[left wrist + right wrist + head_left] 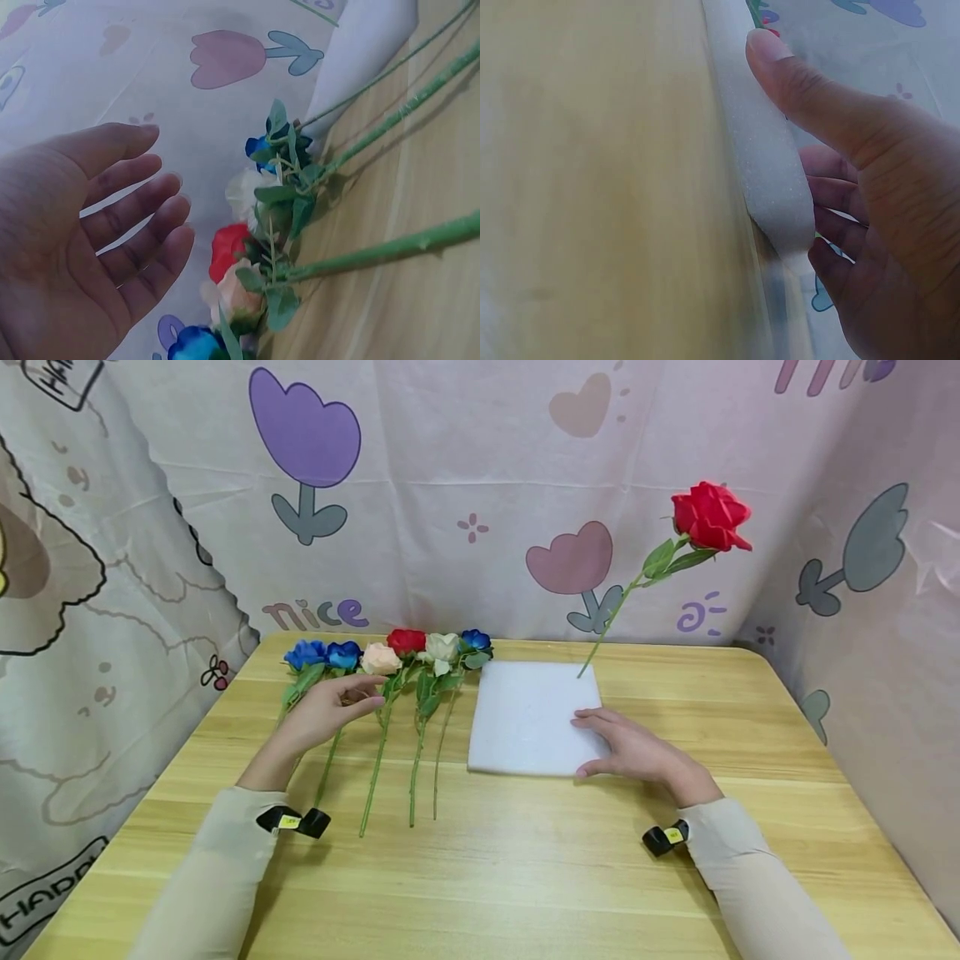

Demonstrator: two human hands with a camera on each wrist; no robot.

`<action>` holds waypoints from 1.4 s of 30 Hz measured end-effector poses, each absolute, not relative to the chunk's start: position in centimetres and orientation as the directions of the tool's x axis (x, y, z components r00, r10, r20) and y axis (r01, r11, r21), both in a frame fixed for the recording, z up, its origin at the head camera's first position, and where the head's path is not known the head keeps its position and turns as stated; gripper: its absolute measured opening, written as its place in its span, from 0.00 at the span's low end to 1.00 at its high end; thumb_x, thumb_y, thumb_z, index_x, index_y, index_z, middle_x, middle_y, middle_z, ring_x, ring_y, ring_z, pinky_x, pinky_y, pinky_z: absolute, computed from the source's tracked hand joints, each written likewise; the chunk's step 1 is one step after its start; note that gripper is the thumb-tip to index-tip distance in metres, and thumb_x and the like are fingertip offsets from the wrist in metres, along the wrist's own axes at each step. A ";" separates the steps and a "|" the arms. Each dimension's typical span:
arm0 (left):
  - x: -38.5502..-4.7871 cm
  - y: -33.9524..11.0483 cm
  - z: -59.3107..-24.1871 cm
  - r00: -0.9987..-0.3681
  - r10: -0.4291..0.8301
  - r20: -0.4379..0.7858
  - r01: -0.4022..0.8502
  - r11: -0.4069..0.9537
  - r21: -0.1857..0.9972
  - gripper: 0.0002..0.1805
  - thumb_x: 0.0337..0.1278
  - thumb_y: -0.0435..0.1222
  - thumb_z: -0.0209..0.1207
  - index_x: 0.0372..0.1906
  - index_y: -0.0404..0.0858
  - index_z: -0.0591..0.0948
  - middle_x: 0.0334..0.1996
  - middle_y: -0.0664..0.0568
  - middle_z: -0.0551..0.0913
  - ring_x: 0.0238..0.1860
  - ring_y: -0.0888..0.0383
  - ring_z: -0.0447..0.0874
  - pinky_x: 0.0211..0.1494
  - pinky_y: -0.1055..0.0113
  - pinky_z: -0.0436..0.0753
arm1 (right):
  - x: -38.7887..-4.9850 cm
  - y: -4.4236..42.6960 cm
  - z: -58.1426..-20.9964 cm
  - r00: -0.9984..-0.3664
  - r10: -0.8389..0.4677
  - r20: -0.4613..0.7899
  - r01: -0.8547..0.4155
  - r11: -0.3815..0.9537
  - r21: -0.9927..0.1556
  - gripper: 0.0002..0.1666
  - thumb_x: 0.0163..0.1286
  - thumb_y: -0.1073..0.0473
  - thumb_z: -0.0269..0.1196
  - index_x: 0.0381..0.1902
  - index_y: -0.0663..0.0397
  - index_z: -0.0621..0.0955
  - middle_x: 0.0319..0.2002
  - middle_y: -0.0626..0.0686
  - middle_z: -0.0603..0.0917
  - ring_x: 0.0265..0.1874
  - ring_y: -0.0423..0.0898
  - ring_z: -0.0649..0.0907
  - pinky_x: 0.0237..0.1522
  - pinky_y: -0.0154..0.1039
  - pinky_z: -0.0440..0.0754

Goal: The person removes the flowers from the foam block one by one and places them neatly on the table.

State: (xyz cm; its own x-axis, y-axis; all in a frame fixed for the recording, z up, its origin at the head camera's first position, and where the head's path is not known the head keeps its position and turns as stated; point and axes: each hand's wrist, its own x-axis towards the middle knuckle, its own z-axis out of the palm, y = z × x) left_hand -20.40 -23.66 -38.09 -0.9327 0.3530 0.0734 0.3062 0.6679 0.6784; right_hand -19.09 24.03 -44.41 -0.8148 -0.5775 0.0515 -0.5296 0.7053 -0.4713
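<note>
In the head view, my left hand (pixel 330 708) hovers above the row of artificial roses, holding nothing, with its fingers slightly bent. The left wrist view shows this hand (pixel 97 232) apart from the red rose (pixel 229 251) and the peach rose (pixel 241 289). A flat white foam block (pixel 525 718) lies right of the row. My right hand (pixel 633 747) rests against its right edge, thumb by the near corner. In the right wrist view, thumb and fingers touch the foam's edge. A long-stemmed red rose (pixel 711 517) stands tilted right at the block's far right corner.
Two blue roses (pixel 306 653) lie at the row's left end. A white rose (pixel 441 650) and another blue rose (pixel 475 640) lie at its right end, stems toward me. Behind the wooden table (pixel 480 877) hangs a patterned cloth (pixel 450 443).
</note>
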 end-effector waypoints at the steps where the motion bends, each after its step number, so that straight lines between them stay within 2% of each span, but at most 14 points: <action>1: -20.5 -23.5 -38.1 -0.933 0.353 0.075 0.306 0.666 0.680 0.27 0.68 0.52 0.56 0.66 0.44 0.75 0.46 0.48 0.83 0.46 0.52 0.80 0.45 0.56 0.80 | -19.1 24.0 -44.4 -0.813 -0.579 0.053 -0.532 0.704 -0.471 0.55 0.51 0.35 0.73 0.68 0.62 0.70 0.70 0.58 0.67 0.69 0.60 0.63 0.70 0.56 0.59; 11: -21.3 -21.9 -37.2 -0.927 0.366 0.076 0.314 0.652 0.690 0.29 0.65 0.56 0.56 0.67 0.50 0.74 0.49 0.51 0.82 0.49 0.52 0.79 0.48 0.52 0.80 | -19.1 24.0 -44.4 -0.819 -0.574 0.026 -0.517 0.717 -0.467 0.55 0.51 0.34 0.73 0.69 0.60 0.70 0.71 0.57 0.66 0.70 0.59 0.62 0.71 0.54 0.59; 17: -22.1 -20.3 -37.0 -0.911 0.400 0.104 0.357 0.633 0.687 0.26 0.68 0.50 0.57 0.65 0.43 0.76 0.47 0.50 0.81 0.47 0.52 0.79 0.48 0.53 0.80 | -19.0 24.0 -44.4 -0.814 -0.579 0.043 -0.529 0.709 -0.466 0.55 0.51 0.35 0.73 0.68 0.61 0.70 0.70 0.58 0.66 0.70 0.60 0.63 0.70 0.55 0.59; 24: -23.3 -18.4 -37.0 -0.891 0.435 0.129 0.396 0.605 0.691 0.24 0.68 0.48 0.58 0.64 0.44 0.77 0.46 0.50 0.82 0.46 0.52 0.79 0.47 0.55 0.81 | -18.9 24.0 -44.2 -0.823 -0.567 0.033 -0.513 0.719 -0.469 0.54 0.52 0.35 0.73 0.68 0.60 0.70 0.71 0.56 0.66 0.70 0.59 0.62 0.70 0.54 0.59; 32: -25.1 -15.9 -37.1 -0.888 0.449 0.097 0.370 0.573 0.731 0.23 0.67 0.46 0.60 0.63 0.44 0.78 0.46 0.49 0.82 0.48 0.51 0.79 0.52 0.55 0.82 | -19.2 23.9 -44.4 -0.810 -0.584 0.053 -0.538 0.703 -0.465 0.55 0.52 0.34 0.72 0.68 0.62 0.70 0.70 0.59 0.66 0.70 0.60 0.63 0.70 0.56 0.59; 42: -26.7 -12.9 -37.4 -0.883 0.461 0.087 0.360 0.549 0.754 0.22 0.67 0.42 0.60 0.63 0.40 0.78 0.47 0.49 0.81 0.48 0.50 0.79 0.50 0.57 0.83 | -19.1 23.8 -44.3 -0.825 -0.564 0.022 -0.506 0.722 -0.471 0.56 0.51 0.34 0.73 0.69 0.60 0.70 0.71 0.57 0.66 0.71 0.59 0.62 0.71 0.54 0.58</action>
